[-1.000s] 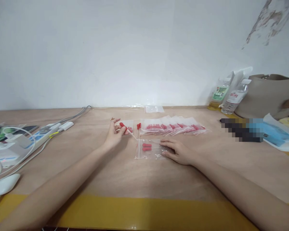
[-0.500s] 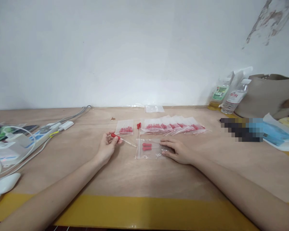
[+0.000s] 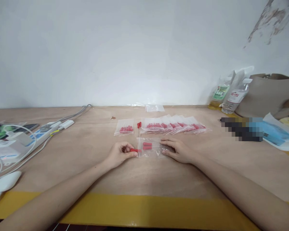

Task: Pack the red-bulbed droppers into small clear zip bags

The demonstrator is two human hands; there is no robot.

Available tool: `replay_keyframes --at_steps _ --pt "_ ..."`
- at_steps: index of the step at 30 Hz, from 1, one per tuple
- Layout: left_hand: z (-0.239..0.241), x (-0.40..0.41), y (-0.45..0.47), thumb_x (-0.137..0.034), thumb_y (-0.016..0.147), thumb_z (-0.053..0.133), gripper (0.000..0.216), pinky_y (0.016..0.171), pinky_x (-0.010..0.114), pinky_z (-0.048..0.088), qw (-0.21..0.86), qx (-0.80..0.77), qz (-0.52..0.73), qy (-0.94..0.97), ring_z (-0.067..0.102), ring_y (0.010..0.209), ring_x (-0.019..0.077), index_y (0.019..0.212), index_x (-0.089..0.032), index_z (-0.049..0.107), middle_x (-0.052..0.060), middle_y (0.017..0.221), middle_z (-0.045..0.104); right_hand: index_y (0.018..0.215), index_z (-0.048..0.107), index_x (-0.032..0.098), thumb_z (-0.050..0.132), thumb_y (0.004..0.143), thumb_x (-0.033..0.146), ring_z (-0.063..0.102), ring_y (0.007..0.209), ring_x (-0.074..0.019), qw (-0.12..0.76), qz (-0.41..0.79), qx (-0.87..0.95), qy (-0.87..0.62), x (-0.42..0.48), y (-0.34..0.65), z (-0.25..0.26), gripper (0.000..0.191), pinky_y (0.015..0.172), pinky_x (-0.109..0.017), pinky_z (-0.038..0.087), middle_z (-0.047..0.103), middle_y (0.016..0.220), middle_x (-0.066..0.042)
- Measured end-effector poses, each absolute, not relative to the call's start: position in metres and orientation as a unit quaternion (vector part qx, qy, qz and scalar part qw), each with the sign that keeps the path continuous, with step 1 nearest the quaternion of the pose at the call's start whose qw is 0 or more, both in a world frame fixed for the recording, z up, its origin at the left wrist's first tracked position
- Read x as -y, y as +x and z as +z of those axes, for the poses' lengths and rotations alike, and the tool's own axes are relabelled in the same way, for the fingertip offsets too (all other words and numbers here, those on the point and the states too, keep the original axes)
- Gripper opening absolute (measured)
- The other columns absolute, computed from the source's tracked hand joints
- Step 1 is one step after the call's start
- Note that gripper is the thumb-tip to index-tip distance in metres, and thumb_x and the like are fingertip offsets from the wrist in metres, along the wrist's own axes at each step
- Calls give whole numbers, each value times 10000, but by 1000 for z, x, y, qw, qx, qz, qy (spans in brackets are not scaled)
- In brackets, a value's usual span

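Observation:
Between the thumb and fingers of my left hand point(image 3: 124, 154) is a dropper with a red rubber bulb point(image 3: 135, 150). It points right, and its tube lies at or inside the left end of a clear zip bag point(image 3: 155, 153); I cannot tell how deep. Two red-bulbed droppers point(image 3: 147, 146) lie side by side in that bag. My right hand point(image 3: 179, 150) rests on the bag's right end, thumb and fingers spread against it. Just behind the bag, red-bulbed loose droppers point(image 3: 139, 124) lie on the table.
Filled bags of droppers point(image 3: 174, 124) overlap in a row behind, with another filled bag point(image 3: 124, 127) to their left. A power strip point(image 3: 38, 136) with cables is at left. Bottles point(image 3: 234, 98), a grey-brown handbag point(image 3: 267, 94) and a blue packet point(image 3: 279, 131) stand or lie at right.
My left hand has moved right and nearer, bringing the dropper from a slant outside the bag to level at its left end. My right hand has stayed in place.

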State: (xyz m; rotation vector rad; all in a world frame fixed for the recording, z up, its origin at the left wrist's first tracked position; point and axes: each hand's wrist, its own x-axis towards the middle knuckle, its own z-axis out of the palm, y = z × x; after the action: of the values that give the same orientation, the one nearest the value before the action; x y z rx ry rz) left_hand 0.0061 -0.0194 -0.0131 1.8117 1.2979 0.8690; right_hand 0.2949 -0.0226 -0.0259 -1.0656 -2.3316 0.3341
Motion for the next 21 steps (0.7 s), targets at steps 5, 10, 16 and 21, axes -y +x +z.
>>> replay_keyframes --at_steps 5,10,16,21 --pt "-3 13 16 -348 680 641 272 571 228 409 433 -433 256 748 534 597 111 868 -153 668 22 679 619 1171 541 208 494 819 411 471 1131 -240 272 121 867 -399 21 296 -28 409 948 -411 400 530 1206 -98" --pt "-3 3 20 -296 717 603 181 594 230 407 384 -364 253 810 531 647 120 802 -163 692 46 767 614 1164 547 204 492 822 406 472 1128 -240 273 115 869 -398 21 295 -29 401 945 -417 400 528 1209 -101" --pt "-9 8 27 -340 762 542 224 468 188 320 320 -407 239 822 432 507 84 670 -147 608 -8 574 529 1175 539 186 507 814 394 482 1120 -240 266 126 869 -397 24 295 -23 418 936 -403 409 530 1209 -112" --pt "-15 7 25 -350 744 541 217 466 184 333 286 -464 268 795 430 493 81 663 -150 544 -27 549 509 1209 507 193 507 807 426 460 1147 -242 258 146 869 -397 22 300 -21 465 963 -425 376 517 1236 -100"
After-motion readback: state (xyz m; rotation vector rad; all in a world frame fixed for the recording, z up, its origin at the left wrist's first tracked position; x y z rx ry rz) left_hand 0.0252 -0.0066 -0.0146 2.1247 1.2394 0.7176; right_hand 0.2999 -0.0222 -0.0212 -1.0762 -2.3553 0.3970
